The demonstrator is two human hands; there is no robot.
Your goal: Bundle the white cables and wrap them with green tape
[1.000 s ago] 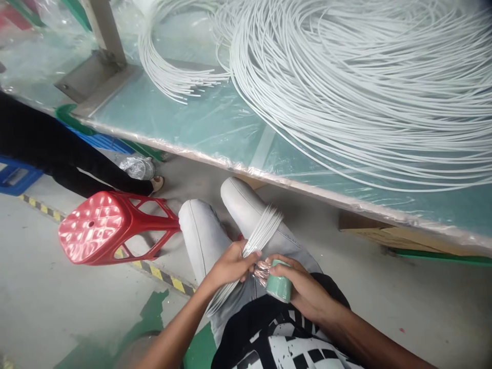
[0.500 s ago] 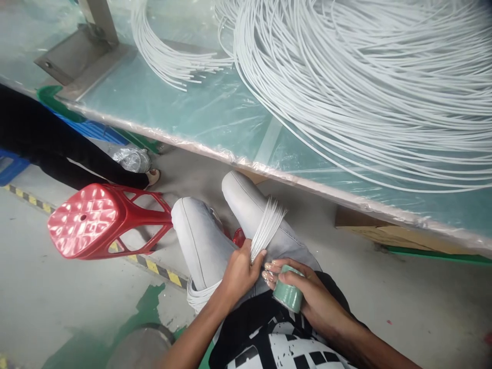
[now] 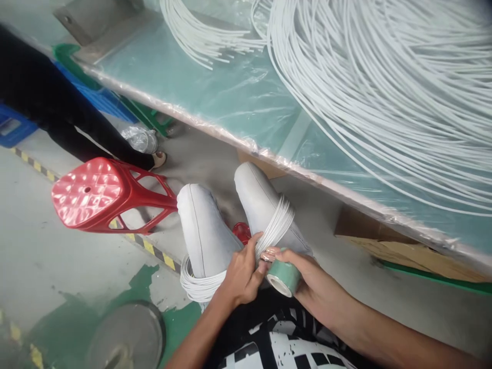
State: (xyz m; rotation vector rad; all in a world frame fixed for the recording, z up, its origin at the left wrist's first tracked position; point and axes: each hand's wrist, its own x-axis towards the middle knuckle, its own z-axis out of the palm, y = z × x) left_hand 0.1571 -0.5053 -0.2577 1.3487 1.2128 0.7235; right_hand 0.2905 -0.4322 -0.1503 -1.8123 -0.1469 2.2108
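Across my lap lies a coiled bundle of thin white cables; its looped part also shows over my other thigh. My left hand is closed around the bundle near its middle. In my right hand is a roll of green tape, its hollow core facing down toward me. The right fingertips press against the cables, close beside the left thumb. Whether a strip of tape is stuck to the bundle is hidden by the fingers.
A plastic-covered table carries a large heap of white cables and a smaller bunch. A red stool stands left, near a person in black trousers. Cardboard lies under the table.
My right hand has moved up against the bundle and left hand, and the tape roll has turned so its core shows. The view has shifted slightly.
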